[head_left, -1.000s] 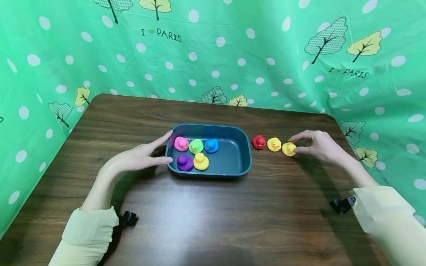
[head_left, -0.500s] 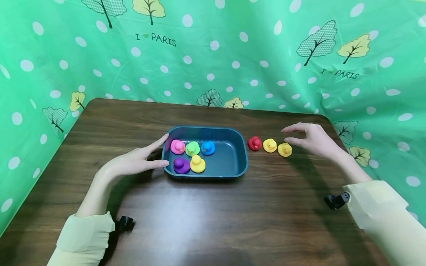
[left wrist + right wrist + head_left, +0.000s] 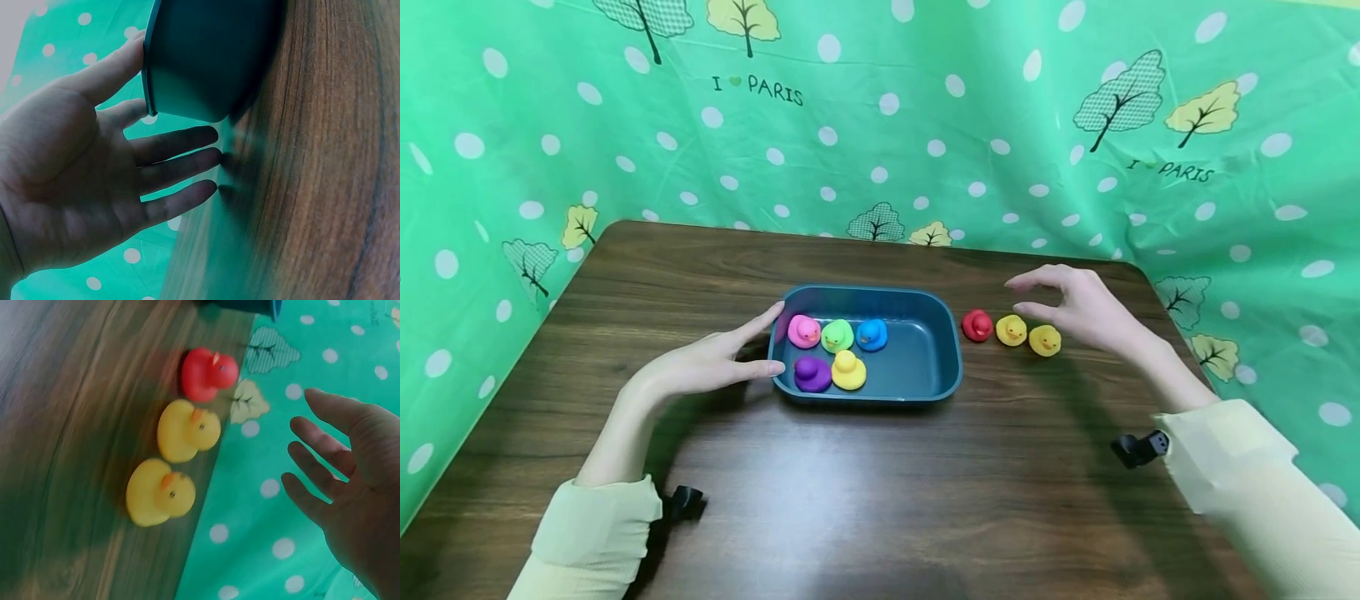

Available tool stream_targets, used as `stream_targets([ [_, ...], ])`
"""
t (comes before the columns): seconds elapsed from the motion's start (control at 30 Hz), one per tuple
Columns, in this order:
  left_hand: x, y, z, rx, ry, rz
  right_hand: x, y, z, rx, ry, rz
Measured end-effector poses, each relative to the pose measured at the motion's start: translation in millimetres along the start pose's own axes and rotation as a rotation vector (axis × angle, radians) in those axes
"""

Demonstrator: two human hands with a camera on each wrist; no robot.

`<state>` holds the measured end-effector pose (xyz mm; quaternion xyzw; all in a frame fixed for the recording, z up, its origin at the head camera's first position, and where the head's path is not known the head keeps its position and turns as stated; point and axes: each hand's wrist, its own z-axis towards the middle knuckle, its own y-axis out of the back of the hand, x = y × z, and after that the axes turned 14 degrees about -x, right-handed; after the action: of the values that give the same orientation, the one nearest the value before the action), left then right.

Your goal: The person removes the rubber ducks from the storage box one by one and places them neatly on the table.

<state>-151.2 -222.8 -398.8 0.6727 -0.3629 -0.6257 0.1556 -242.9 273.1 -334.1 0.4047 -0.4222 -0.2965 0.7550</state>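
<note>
A dark blue rectangular tray [image 3: 917, 362] holds several small rubber ducks: a pink duck [image 3: 803, 332], a green duck [image 3: 837, 336], a blue duck [image 3: 872, 335], a purple duck [image 3: 812, 375] and a yellow duck [image 3: 848, 372]. My left hand [image 3: 696, 364] touches the tray's left end with thumb and index finger on its rim; the other fingers extend below in the left wrist view. Right of the tray, a red duck [image 3: 977, 326] and two yellow ducks [image 3: 187, 431] stand in a row. Above this row hovers my right hand [image 3: 1078, 307], fingers loosely spread and holding nothing.
Everything stands on a dark wooden table [image 3: 820, 500]. A green dotted curtain [image 3: 880, 117] with printed trees hangs behind the table and along its sides.
My right hand has let go of the rightmost yellow duck, risen and moved left over the row. The ducks stay where they were, and my left hand keeps its place on the tray.
</note>
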Motion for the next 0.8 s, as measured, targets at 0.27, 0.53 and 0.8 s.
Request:
stream_targets([
  [0.27, 0.6, -1.8, 1.7, 0.005, -0.003, -0.006, 16, -10, 7.5, -0.015, 0.074, 0.006],
  [0.53, 1.1, -0.6, -0.3, 0.004, 0.016, -0.013, 37, -23, 20.3, 0.006, 0.147, 0.069],
  [0.8, 1.0, -1.0, 1.8, 0.011, 0.020, -0.016, 54, -38, 28.7, 0.033, 0.182, 0.126],
])
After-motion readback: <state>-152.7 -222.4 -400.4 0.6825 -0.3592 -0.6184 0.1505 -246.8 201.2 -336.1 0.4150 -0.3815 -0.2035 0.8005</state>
